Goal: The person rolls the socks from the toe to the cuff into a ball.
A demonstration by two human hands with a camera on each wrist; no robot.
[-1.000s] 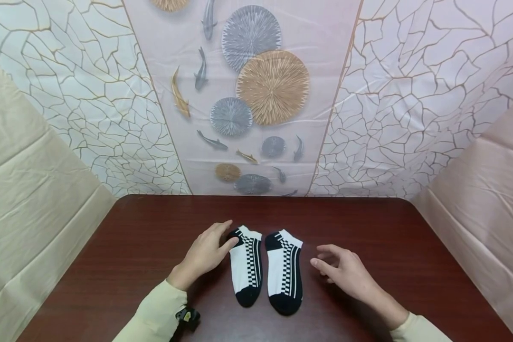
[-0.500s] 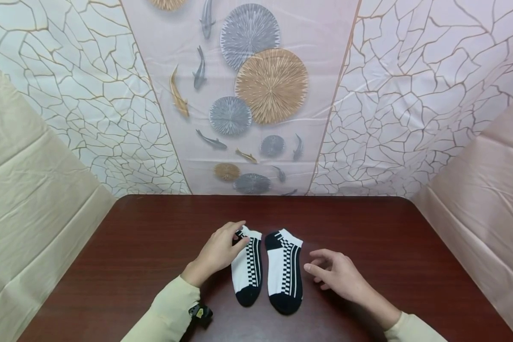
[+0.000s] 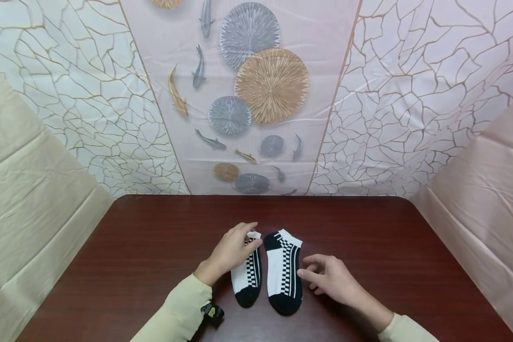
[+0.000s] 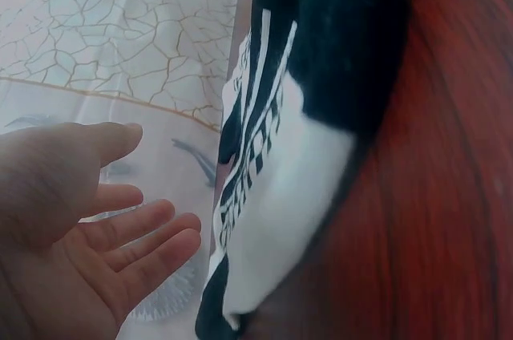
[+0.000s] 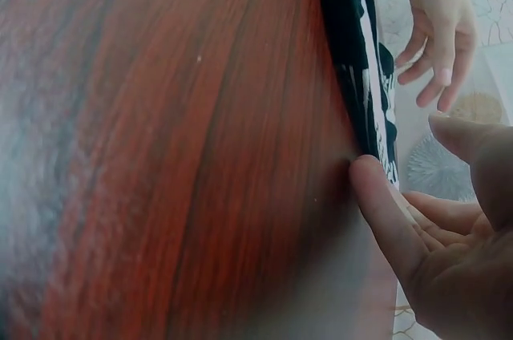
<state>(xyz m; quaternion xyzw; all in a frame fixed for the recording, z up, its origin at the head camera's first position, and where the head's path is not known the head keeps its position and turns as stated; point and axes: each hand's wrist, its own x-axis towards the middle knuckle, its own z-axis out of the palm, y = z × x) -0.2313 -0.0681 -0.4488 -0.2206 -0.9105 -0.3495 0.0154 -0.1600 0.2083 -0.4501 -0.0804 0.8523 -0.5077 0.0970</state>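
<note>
Two socks flat on the table, side by side with a narrow gap, toes toward the person, cuffs away: left sock (image 3: pixel 241 276), right sock (image 3: pixel 284 270). Left hand (image 3: pixel 232 250) is above the left sock's heel and cuff, fingers loosely extended, nothing gripped; left wrist view shows a gap between fingers and fabric. Right hand (image 3: pixel 332 279) is at the right sock's outer edge, fingers lightly bent, thumb apart, also holding nothing; can't tell if the thumb tip touches. My read: both hands are on approach to the socks. To do it well, I'd bring the fingertips down low and flat, pinch just the cuff or edge, and keep the forearms light so the thin knit doesn't ruck or slide. Mind the neighbour sock too, the gap is small. Further out: pale sleeves (image 3: pixel 175 308), a black strap (image 3: pixel 213 313) at the left wrist, dark red table (image 3: pixel 367 228), patterned backdrop (image 3: pixel 410 95) behind. Versus a second ago: left hand has come across from beside its sock and now hides the heel; right hand has closed in from well clear. Socks look unmoved.
</note>
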